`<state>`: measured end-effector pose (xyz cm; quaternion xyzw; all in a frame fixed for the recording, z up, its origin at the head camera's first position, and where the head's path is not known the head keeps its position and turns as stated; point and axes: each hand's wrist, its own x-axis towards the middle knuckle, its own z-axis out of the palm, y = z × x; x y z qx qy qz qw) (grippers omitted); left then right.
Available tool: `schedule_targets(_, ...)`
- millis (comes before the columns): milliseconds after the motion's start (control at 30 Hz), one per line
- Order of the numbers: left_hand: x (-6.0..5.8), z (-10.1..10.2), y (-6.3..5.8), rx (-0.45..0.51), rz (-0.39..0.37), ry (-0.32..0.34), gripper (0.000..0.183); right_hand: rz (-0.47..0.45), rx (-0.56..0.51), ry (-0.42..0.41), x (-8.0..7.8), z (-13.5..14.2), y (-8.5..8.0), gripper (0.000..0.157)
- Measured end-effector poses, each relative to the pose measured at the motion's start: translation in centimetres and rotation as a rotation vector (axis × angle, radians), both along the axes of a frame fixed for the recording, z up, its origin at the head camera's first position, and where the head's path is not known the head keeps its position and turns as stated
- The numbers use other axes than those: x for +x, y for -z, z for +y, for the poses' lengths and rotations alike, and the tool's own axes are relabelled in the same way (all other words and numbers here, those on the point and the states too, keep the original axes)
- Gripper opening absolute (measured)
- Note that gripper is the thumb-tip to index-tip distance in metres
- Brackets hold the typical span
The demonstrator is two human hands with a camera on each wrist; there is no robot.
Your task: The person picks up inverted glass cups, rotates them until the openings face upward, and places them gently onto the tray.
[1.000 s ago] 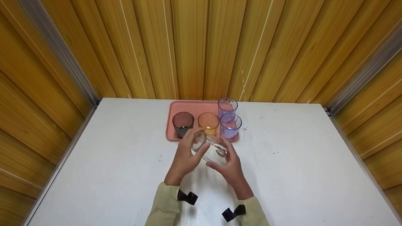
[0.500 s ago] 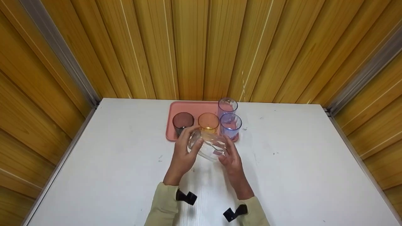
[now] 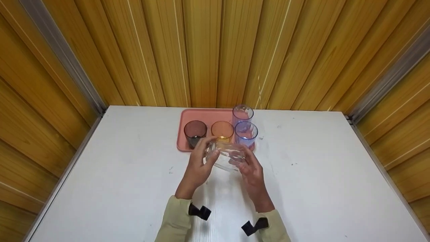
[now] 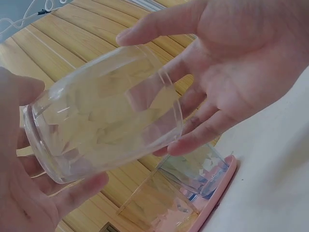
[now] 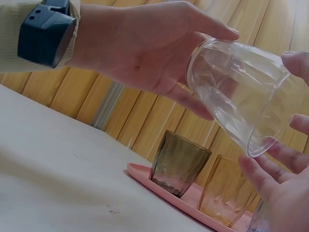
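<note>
A clear drinking glass [image 3: 225, 158] with a faceted wall is held on its side above the table, in front of the tray. My left hand [image 3: 197, 167] grips its thick-bottomed end, thumb on the near side and fingers over the far side. At the open-rim end, my right hand [image 3: 252, 173] holds the glass between thumb and fingers. Through the glass wall [image 4: 106, 116] in the left wrist view, some right fingers show; whether they lie inside or behind it I cannot tell. The right wrist view shows the glass [image 5: 236, 92] tilted, rim toward the lower right.
A pink tray [image 3: 208, 116] lies at the table's back edge. On it stand a dark smoky glass [image 3: 195, 129], an amber glass [image 3: 222, 128] and two bluish glasses, one front [image 3: 246, 132], one behind [image 3: 243, 115]. Wood-patterned panels [image 3: 201, 50] rise around the white table [image 3: 134, 161].
The right thumb has drawn back from under the glass toward its rim end, and the right hand has shifted slightly right. The glass has turned a little; the left hand keeps its grip.
</note>
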<state>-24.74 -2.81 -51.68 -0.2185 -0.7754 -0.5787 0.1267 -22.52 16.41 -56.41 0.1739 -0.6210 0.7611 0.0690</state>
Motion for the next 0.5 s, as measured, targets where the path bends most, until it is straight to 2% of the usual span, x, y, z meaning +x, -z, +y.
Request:
schedule_targets(200,0.08,-0.04,-0.12,-0.092,0.023,0.014,0.049,0.01,-0.019,0.033,-0.09,0.31,-0.14,0.058)
schedule_targets(500,0.29,0.08,-0.47,-0.304,0.086,0.001,0.092,-0.044,0.033,0.096,-0.18,0.58,-0.17,0.059)
